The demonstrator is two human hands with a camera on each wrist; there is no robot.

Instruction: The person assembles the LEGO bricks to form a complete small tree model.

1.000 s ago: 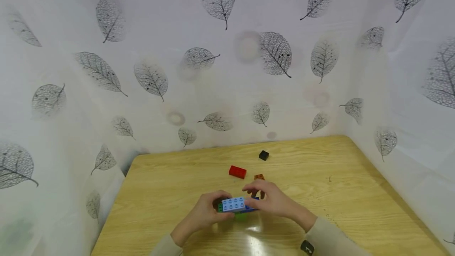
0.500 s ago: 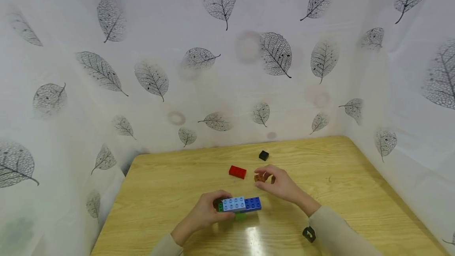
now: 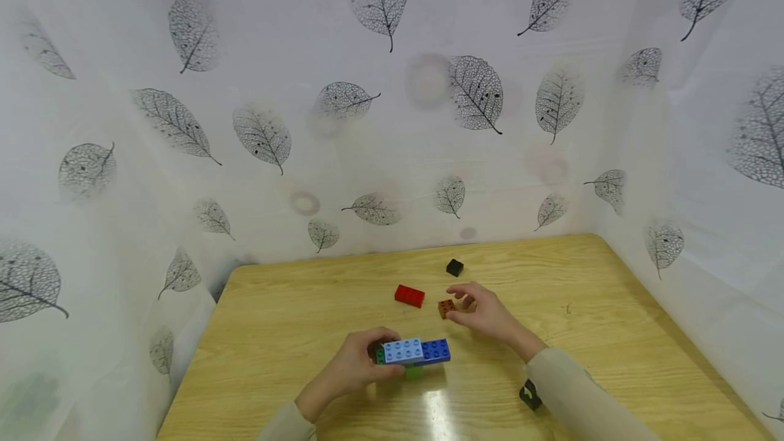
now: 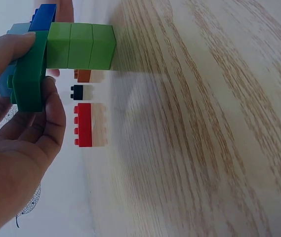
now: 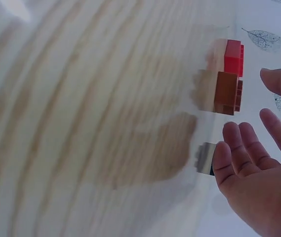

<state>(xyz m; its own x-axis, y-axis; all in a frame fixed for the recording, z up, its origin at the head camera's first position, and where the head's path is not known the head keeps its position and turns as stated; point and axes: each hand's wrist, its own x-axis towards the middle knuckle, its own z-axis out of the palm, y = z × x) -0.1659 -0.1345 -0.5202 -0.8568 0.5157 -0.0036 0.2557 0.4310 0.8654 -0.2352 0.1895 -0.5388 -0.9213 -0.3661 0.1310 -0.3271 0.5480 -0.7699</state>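
Left wrist view: fingers [image 4: 55, 116] grip dark green brick [image 4: 30, 76].

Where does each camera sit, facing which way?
Head: on the head, facing forward and down at the tabletop; left hand, right hand, sleeves show.
Left wrist: worn there, facing the gripped dark green brick; left hand shows, right partly.
Right wrist: worn there, facing the orange-brown brick; right hand shows.
Both wrist views share the red brick.

Red brick [image 3: 409, 296], brown brick [image 3: 446, 309], gap between, black brick [image 3: 454, 268] behind
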